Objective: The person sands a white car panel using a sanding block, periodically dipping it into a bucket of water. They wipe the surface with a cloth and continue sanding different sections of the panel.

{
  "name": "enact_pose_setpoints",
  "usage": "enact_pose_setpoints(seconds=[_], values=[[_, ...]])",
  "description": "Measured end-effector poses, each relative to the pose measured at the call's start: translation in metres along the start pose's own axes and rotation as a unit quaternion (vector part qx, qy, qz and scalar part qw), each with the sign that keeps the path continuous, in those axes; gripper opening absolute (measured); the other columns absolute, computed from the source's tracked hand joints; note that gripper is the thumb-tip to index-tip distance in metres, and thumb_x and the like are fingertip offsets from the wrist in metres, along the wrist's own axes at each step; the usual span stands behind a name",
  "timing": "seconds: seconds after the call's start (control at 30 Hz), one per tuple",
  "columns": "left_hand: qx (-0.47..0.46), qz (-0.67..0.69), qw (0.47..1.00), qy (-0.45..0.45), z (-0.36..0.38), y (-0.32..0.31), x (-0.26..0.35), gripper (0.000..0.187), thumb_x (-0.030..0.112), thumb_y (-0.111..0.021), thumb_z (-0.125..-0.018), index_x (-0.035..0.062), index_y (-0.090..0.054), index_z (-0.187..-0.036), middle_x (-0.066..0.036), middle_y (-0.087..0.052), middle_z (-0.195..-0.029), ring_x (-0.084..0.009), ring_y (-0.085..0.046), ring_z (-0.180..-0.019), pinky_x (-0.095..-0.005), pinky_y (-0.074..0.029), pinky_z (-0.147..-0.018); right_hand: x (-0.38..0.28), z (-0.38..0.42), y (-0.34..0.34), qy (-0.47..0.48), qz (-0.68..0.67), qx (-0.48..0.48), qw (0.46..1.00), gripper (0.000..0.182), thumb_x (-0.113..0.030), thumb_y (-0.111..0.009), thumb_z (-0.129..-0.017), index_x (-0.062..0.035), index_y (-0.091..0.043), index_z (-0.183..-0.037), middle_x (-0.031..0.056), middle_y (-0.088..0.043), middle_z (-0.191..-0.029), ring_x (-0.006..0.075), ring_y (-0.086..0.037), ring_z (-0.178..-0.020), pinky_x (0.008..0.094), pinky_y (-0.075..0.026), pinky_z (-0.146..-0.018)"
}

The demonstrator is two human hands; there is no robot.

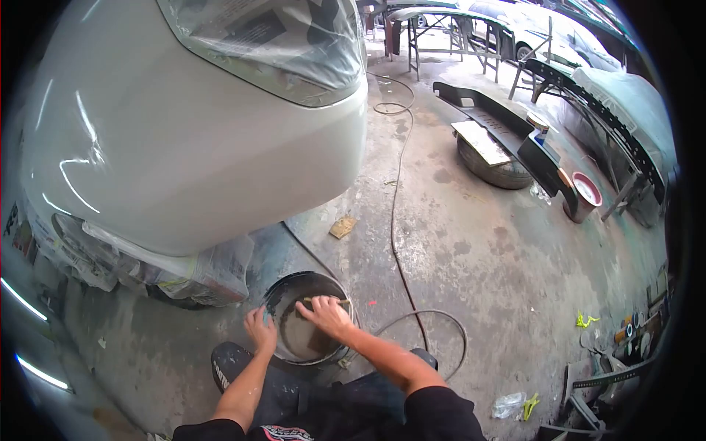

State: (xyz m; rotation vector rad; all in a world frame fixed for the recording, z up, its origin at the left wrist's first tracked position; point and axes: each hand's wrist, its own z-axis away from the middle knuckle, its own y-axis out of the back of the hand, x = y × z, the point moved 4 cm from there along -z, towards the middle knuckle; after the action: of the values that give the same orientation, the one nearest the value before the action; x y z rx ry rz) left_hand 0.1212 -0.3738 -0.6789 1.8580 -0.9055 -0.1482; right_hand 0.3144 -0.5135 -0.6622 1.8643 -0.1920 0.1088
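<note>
A round dark bucket (353, 309) with murky greyish water in it stands on the floor between my knees. Over its right part is my right hand (326, 316), its fingers closed on a thin yellowish-brown piece that shows along the fingertips. My left hand (261, 329) is at the bucket's left rim, with its fingers bent around a small light-blue thing that is mostly hidden. The two hands are apart, and both are above the water.
A white car body (220, 169) with taped plastic sheeting fills the upper left. A hose (395, 220) runs along the floor and loops right of the bucket. A yellowish pad (343, 227) lies ahead. A black bumper (507, 132) rests on a tire (489, 167), near a reddish bucket (583, 197).
</note>
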Motion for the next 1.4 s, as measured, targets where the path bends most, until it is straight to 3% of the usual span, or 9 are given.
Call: enact_pose_setpoints(seconds=[0.07,0.4,0.53,0.7,0.83,1.0,1.17,1.3,1.4], values=[[-0.005,0.008,1.0,0.012,0.005,-0.003,-0.002,0.048,0.007,-0.074,-0.084,0.0164,-0.066,-0.13,-0.01,-0.057,-0.128,-0.0366,-0.05,-0.124,-0.0532,-0.042,-0.099,-0.015,0.008,-0.006,0.061,0.034,-0.057,0.996,0.052,-0.022,-0.045,-0.103,-0.0266,-0.044,-0.155,0.0124,-0.062,-0.11,0.0289,-0.063,-0.1,0.0458,-0.053,-0.079],[0.017,0.074,0.995,-0.063,-0.027,-0.024,0.026,0.056,0.005,-0.074,-0.083,0.004,-0.058,-0.137,-0.019,-0.057,-0.131,-0.0418,-0.052,-0.121,-0.0501,-0.042,-0.104,-0.05,0.042,-0.032,0.029,-0.018,-0.257,0.966,0.047,-0.023,-0.049,-0.101,-0.0243,-0.05,-0.148,0.0139,-0.062,-0.112,0.0336,-0.065,-0.099,0.0533,-0.053,-0.08],[-0.025,0.118,0.974,-0.189,-0.058,-0.038,0.071,0.069,0.004,-0.076,-0.076,0.0053,-0.054,-0.142,-0.019,-0.056,-0.134,-0.0412,-0.052,-0.124,-0.0501,-0.042,-0.105,-0.053,0.068,-0.012,-0.112,-0.061,-0.203,0.971,0.05,-0.025,-0.054,-0.098,-0.0234,-0.05,-0.148,0.0133,-0.061,-0.107,0.0325,-0.064,-0.095,0.0502,-0.053,-0.074],[-0.036,0.202,0.962,-0.178,-0.084,-0.073,0.088,0.066,0.012,-0.078,-0.079,0.0053,-0.055,-0.141,-0.02,-0.052,-0.139,-0.04,-0.05,-0.127,-0.0489,-0.042,-0.11,-0.052,0.062,-0.008,-0.226,-0.065,-0.143,0.961,0.054,-0.024,-0.057,-0.096,-0.0266,-0.05,-0.149,0.0098,-0.06,-0.098,0.0266,-0.062,-0.087,0.0433,-0.051,-0.068],[-0.094,0.197,0.943,-0.251,-0.096,-0.101,0.097,0.067,0.015,-0.078,-0.079,0.0066,-0.055,-0.141,-0.018,-0.052,-0.138,-0.0396,-0.05,-0.126,-0.0492,-0.043,-0.109,-0.051,0.056,-0.014,-0.283,-0.047,-0.135,0.948,0.056,-0.021,-0.06,-0.093,-0.0261,-0.05,-0.148,0.0097,-0.059,-0.096,0.0265,-0.063,-0.085,0.0419,-0.052,-0.068],[-0.138,0.212,0.93,-0.267,-0.111,-0.122,0.096,0.069,0.017,-0.079,-0.076,0.0081,-0.056,-0.14,-0.015,-0.053,-0.136,-0.0381,-0.049,-0.125,-0.0494,-0.042,-0.109,-0.035,0.038,0.011,-0.338,-0.109,-0.133,0.926,0.068,-0.026,-0.067,-0.091,-0.02,-0.043,-0.154,0.0137,-0.059,-0.1,0.031,-0.066,-0.089,0.0452,-0.055,-0.072],[-0.149,0.239,0.922,-0.264,-0.119,-0.124,0.092,0.073,0.018,-0.083,-0.072,0.0081,-0.055,-0.139,-0.016,-0.052,-0.134,-0.0379,-0.048,-0.128,-0.0491,-0.043,-0.109,-0.034,0.027,0.018,-0.316,-0.232,-0.115,0.913,0.098,-0.027,-0.088,-0.074,-0.0188,-0.039,-0.158,0.0204,-0.061,-0.102,0.04,-0.066,-0.092,0.0486,-0.055,-0.075],[-0.142,0.299,0.909,-0.255,-0.118,-0.119,0.094,0.073,0.016,-0.083,-0.067,0.0079,-0.059,-0.136,-0.016,-0.059,-0.13,-0.0377,-0.052,-0.127,-0.0503,-0.044,-0.109,-0.03,0.018,0.023,-0.365,-0.24,-0.093,0.895,0.089,-0.037,-0.088,-0.077,-0.017,-0.047,-0.153,0.0234,-0.061,-0.101,0.0426,-0.066,-0.087,0.051,-0.056,-0.076],[-0.144,0.293,0.905,-0.272,-0.117,-0.121,0.106,0.062,0.013,-0.077,-0.072,0.009,-0.061,-0.132,-0.016,-0.062,-0.131,-0.0384,-0.055,-0.123,-0.0506,-0.043,-0.107,-0.022,0.027,0.029,-0.376,-0.206,-0.116,0.896,0.086,-0.031,-0.086,-0.076,-0.0197,-0.047,-0.152,0.0216,-0.062,-0.102,0.0415,-0.067,-0.091,0.0492,-0.056,-0.077]])
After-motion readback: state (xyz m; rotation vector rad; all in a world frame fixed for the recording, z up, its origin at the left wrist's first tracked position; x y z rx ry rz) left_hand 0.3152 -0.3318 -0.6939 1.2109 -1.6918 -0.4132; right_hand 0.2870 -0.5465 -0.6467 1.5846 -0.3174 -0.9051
